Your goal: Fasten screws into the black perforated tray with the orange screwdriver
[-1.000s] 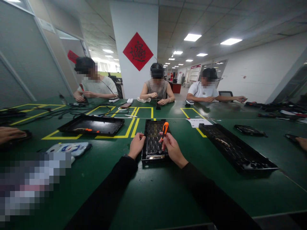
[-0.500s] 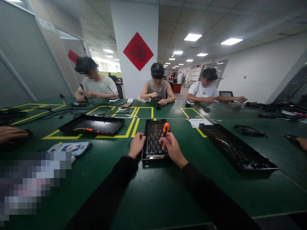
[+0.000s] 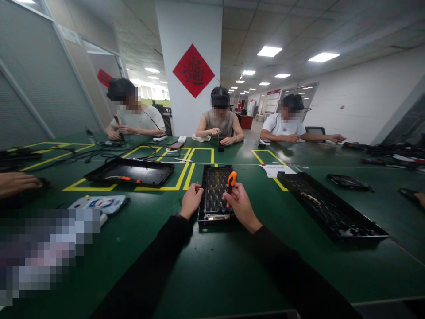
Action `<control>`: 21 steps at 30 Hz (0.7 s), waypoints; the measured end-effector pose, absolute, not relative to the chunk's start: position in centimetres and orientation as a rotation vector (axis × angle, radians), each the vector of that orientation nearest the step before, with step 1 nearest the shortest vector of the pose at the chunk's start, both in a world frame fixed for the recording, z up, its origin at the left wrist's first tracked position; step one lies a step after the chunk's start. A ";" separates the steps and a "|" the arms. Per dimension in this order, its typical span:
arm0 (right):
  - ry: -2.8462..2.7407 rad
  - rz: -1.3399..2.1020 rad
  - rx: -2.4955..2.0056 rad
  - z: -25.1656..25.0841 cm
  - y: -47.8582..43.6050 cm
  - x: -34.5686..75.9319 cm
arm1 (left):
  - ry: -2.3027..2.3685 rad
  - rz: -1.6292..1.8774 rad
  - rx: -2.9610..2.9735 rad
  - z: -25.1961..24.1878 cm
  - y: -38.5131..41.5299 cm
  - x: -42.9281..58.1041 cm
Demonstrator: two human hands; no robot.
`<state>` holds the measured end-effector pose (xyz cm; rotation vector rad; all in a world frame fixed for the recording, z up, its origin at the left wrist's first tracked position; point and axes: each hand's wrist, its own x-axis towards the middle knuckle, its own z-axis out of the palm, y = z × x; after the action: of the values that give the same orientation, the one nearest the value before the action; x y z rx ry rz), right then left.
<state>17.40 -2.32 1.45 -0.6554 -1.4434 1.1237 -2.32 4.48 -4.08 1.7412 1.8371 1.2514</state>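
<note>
A black rectangular keyboard shell lies lengthwise on the green table in front of me. My left hand is curled against its left edge and steadies it. My right hand is closed round a screwdriver with an orange handle, held upright with its tip down over the right side of the shell. Both my arms wear black sleeves.
A black tray with small orange items lies at left inside yellow tape lines. A long black keyboard frame lies at right. Three people sit across the table. Another person's hand rests at far left. A white-blue packet lies near me.
The view has shifted slightly to the right. My hands and the screwdriver stay in nearly the same place on the shell.
</note>
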 end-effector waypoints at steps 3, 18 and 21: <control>-1.435 1.105 -0.672 1.4 -2.3 17.4 | 1.845 1.249 1.738 -4.1 4.5 -2.3; -1.514 1.085 -0.698 1.4 -2.4 17.7 | 1.863 1.241 1.724 -4.0 4.5 -2.3; -1.531 1.115 -0.683 1.6 -2.6 17.7 | 1.853 1.245 1.728 -4.0 4.3 -2.2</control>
<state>17.70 -2.57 1.63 -0.6827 -1.5313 1.1154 -2.24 4.33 -3.96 1.7285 1.8531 1.2448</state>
